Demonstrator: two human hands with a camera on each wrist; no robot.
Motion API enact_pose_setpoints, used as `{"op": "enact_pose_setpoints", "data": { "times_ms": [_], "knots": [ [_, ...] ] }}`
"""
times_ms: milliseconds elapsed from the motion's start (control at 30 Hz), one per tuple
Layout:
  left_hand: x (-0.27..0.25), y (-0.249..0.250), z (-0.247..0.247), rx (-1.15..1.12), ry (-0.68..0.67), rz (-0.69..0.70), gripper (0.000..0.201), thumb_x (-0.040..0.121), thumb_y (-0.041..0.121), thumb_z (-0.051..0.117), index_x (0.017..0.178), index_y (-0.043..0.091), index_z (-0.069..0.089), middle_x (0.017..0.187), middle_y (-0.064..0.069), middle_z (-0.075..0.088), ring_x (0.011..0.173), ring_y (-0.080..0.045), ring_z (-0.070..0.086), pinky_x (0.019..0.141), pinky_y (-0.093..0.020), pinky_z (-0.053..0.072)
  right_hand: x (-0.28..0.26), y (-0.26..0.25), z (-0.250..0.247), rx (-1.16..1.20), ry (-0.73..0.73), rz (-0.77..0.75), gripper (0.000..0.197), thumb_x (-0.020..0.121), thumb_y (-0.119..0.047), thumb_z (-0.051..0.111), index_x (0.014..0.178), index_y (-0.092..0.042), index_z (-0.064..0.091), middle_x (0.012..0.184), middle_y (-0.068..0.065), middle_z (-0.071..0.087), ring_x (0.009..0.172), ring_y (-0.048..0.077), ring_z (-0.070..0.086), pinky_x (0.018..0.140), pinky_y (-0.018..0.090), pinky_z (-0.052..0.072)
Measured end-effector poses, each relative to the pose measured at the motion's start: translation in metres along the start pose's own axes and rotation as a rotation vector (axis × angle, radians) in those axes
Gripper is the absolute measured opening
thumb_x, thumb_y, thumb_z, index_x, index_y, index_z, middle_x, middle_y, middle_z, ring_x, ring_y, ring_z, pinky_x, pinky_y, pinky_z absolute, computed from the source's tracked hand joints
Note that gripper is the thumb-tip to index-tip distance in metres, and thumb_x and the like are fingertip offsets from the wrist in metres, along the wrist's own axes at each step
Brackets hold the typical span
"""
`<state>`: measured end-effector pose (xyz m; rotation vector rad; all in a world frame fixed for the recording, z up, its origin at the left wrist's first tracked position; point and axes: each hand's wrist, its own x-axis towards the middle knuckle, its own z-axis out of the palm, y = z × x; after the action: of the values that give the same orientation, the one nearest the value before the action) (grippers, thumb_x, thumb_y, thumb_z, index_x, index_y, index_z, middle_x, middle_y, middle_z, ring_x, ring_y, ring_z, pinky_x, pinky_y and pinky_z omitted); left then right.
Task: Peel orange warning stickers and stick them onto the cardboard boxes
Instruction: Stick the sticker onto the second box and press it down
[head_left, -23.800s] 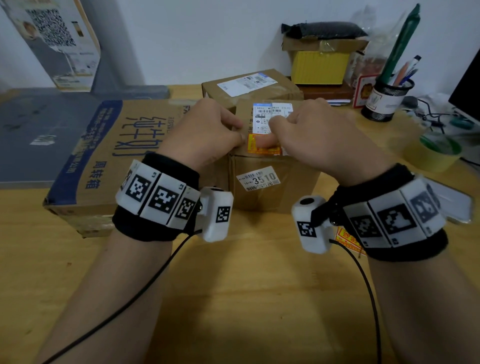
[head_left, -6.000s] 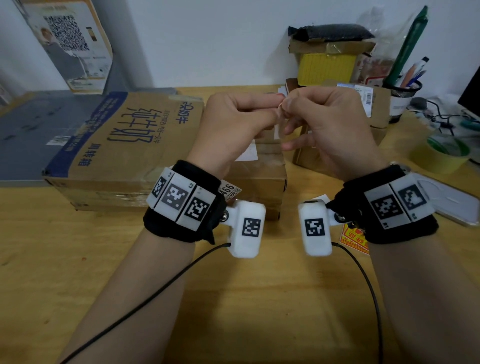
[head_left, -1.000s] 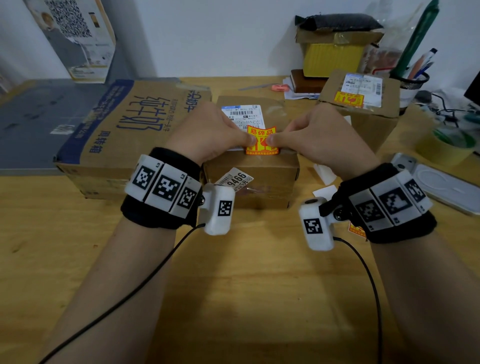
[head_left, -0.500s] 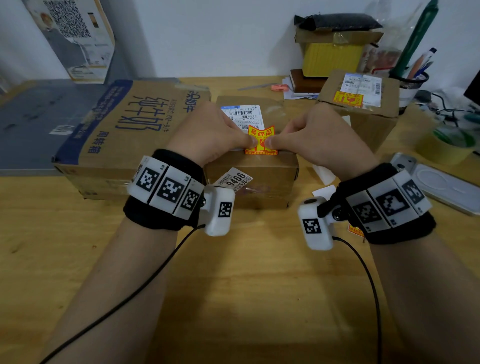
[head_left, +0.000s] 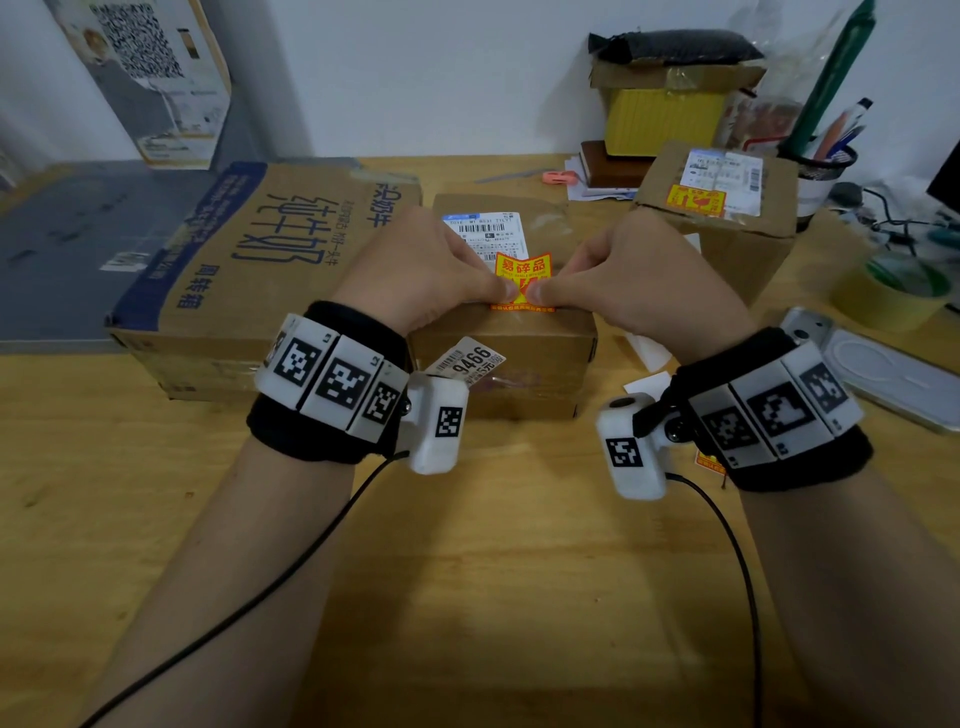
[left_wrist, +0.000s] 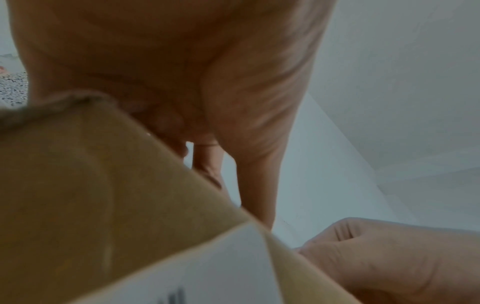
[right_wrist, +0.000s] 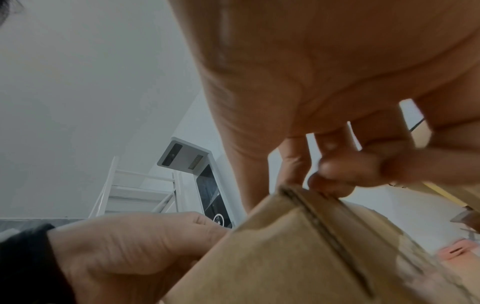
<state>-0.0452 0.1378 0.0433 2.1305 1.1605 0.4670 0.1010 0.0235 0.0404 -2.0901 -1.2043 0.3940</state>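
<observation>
A small cardboard box (head_left: 501, 340) stands at the desk's middle with a white shipping label on top. An orange warning sticker (head_left: 522, 266) lies on its near top edge, upper corners slightly lifted. My left hand (head_left: 489, 280) and right hand (head_left: 558, 281) hold it from either side, fingers curled, both thumb tips pressing its lower middle and nearly touching. In the left wrist view the left hand (left_wrist: 182, 72) hovers over the box (left_wrist: 103, 205). The right hand (right_wrist: 324, 72) has its fingertips on the box edge (right_wrist: 311, 246). A second box (head_left: 727, 234) at right carries an orange sticker (head_left: 696, 200).
A large printed carton (head_left: 260, 260) lies against the small box on the left. White backing scraps (head_left: 649, 353) and an orange sticker sheet (head_left: 709, 462) lie near my right wrist. A tape roll (head_left: 893, 291), phone case (head_left: 883, 369), pen cup (head_left: 826, 171) and yellow box (head_left: 665, 119) crowd the right and back.
Six seconds ago both hands held the sticker in the air. It has come down onto the box. Over the last second my thumbs slid together to its lower middle.
</observation>
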Motion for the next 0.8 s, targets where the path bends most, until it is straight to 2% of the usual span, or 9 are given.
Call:
{"op": "enact_pose_setpoints", "data": {
  "times_ms": [133, 200, 300, 400, 467, 533, 600, 700, 800],
  "knots": [
    [-0.0008, 0.0, -0.0004, 0.017, -0.004, 0.022, 0.022, 0.067, 0.045, 0.089, 0.071, 0.028, 0.075, 0.076, 0.012, 0.071, 0.074, 0.0, 0.06, 0.06, -0.025, 0.042, -0.0013, -0.0005, -0.001, 0.014, -0.007, 0.014, 0.028, 0.074, -0.043, 0.087, 0.068, -0.019, 0.075, 0.035, -0.013, 0.052, 0.05, 0.004, 0.048, 0.059, 0.028, 0.042],
    [-0.0021, 0.0, -0.0008, 0.03, 0.002, 0.034, 0.022, 0.066, 0.045, 0.089, 0.068, 0.029, 0.074, 0.077, 0.013, 0.071, 0.073, 0.001, 0.06, 0.06, -0.025, 0.042, -0.0014, -0.0003, -0.002, -0.001, -0.006, 0.008, 0.031, 0.074, -0.043, 0.087, 0.067, -0.017, 0.072, 0.033, -0.011, 0.051, 0.048, 0.005, 0.047, 0.059, 0.029, 0.042],
    [-0.0027, -0.0007, -0.0009, 0.037, -0.009, 0.038, 0.023, 0.064, 0.046, 0.09, 0.07, 0.028, 0.076, 0.08, 0.013, 0.072, 0.078, -0.001, 0.062, 0.065, -0.026, 0.044, -0.0009, 0.0008, -0.0024, -0.011, -0.002, -0.012, 0.035, 0.074, -0.042, 0.088, 0.062, -0.02, 0.063, 0.046, -0.005, 0.055, 0.048, 0.006, 0.049, 0.056, 0.028, 0.04],
    [-0.0042, 0.0003, -0.0023, 0.017, -0.019, 0.048, 0.022, 0.064, 0.043, 0.091, 0.069, 0.027, 0.076, 0.074, 0.015, 0.07, 0.073, 0.0, 0.061, 0.064, -0.025, 0.042, 0.0013, 0.0022, -0.0001, -0.02, 0.015, -0.038, 0.034, 0.071, -0.042, 0.09, 0.064, -0.02, 0.065, 0.06, -0.005, 0.06, 0.06, 0.005, 0.053, 0.057, 0.028, 0.038],
    [-0.0049, 0.0011, -0.0031, 0.027, -0.026, 0.054, 0.022, 0.065, 0.041, 0.091, 0.072, 0.026, 0.077, 0.072, 0.018, 0.067, 0.072, 0.002, 0.059, 0.063, -0.025, 0.042, 0.0029, 0.003, 0.0013, -0.008, 0.023, -0.061, 0.031, 0.07, -0.04, 0.091, 0.067, -0.018, 0.069, 0.063, -0.007, 0.062, 0.061, 0.004, 0.053, 0.059, 0.028, 0.039],
    [-0.0056, 0.002, -0.0037, 0.04, -0.028, 0.051, 0.022, 0.065, 0.04, 0.091, 0.075, 0.025, 0.077, 0.07, 0.021, 0.064, 0.071, 0.004, 0.057, 0.06, -0.023, 0.04, 0.0036, 0.0037, 0.0022, 0.011, 0.022, -0.083, 0.029, 0.07, -0.038, 0.092, 0.069, -0.017, 0.071, 0.059, -0.01, 0.06, 0.056, 0.002, 0.051, 0.057, 0.025, 0.038],
    [-0.0046, 0.0019, -0.0041, 0.046, -0.026, 0.045, 0.03, 0.063, 0.041, 0.091, 0.084, 0.025, 0.078, 0.075, 0.018, 0.065, 0.073, 0.0, 0.058, 0.06, -0.024, 0.04, 0.004, 0.0046, 0.0016, 0.018, 0.015, -0.088, 0.028, 0.07, -0.036, 0.092, 0.071, -0.017, 0.072, 0.057, -0.011, 0.059, 0.053, 0.002, 0.05, 0.057, 0.025, 0.038],
    [-0.0013, -0.0006, -0.0053, 0.088, 0.004, 0.023, 0.049, 0.059, 0.046, 0.092, 0.1, 0.026, 0.073, 0.094, 0.005, 0.062, 0.087, -0.013, 0.059, 0.064, -0.028, 0.038, 0.0016, 0.0032, 0.0009, 0.012, 0.003, -0.117, 0.023, 0.072, -0.034, 0.091, 0.072, -0.018, 0.073, 0.061, -0.009, 0.063, 0.057, 0.002, 0.052, 0.061, 0.026, 0.042],
    [0.001, -0.0036, -0.0068, 0.034, 0.004, 0.02, 0.032, 0.068, 0.041, 0.089, 0.093, 0.026, 0.075, 0.088, 0.006, 0.064, 0.082, -0.012, 0.06, 0.061, -0.026, 0.039, 0.0018, -0.0005, 0.0054, 0.03, 0.08, -0.193, 0.022, 0.085, -0.045, 0.077, 0.082, -0.023, 0.079, 0.08, -0.006, 0.071, 0.074, 0.002, 0.057, 0.069, 0.026, 0.046]
  ]
}}
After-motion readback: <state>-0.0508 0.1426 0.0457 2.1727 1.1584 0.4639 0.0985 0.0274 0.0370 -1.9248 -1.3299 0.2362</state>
